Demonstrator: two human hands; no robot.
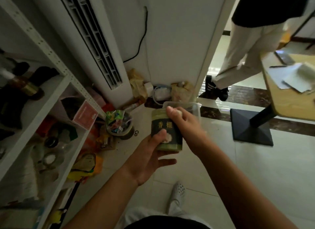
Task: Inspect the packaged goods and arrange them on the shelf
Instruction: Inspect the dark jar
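Obs.: we see the pale green cylindrical jar with a dark label and gold characters (164, 129) held in the air over the tiled floor, in front of the body. It is tilted slightly, lid end away from the camera. It touches neither the white perforated metal shelf (68, 78) at left nor the white plastic basket (196, 107) on the floor behind it.

Left hand (148, 158): it takes the jar's lower end. The thumb is pressed on the label face and the fingers reach underneath, one showing straight below the base. We read this as a supporting hold.

Right hand (185, 126): it is closed around the upper end, thumb at the lid rim and the other fingers wrapped behind, out of sight.

Handling, our judgement:
- The jar looks rigid, so the walls should not give under a firm squeeze.
- Weight cannot be read. Two hands are on it, but that fits turning it for inspection as well as it fits load.
- The label band looks smooth and could slip. The lid rim and the base edge give better purchase.
- We cannot tell whether the lid is tight, so we would not carry the jar by the lid alone.

Best grasp for shelving: one hand around the mid-body and set down upright. The shelf levels in view already hold dark bottles and mixed packets, so free room looks limited.
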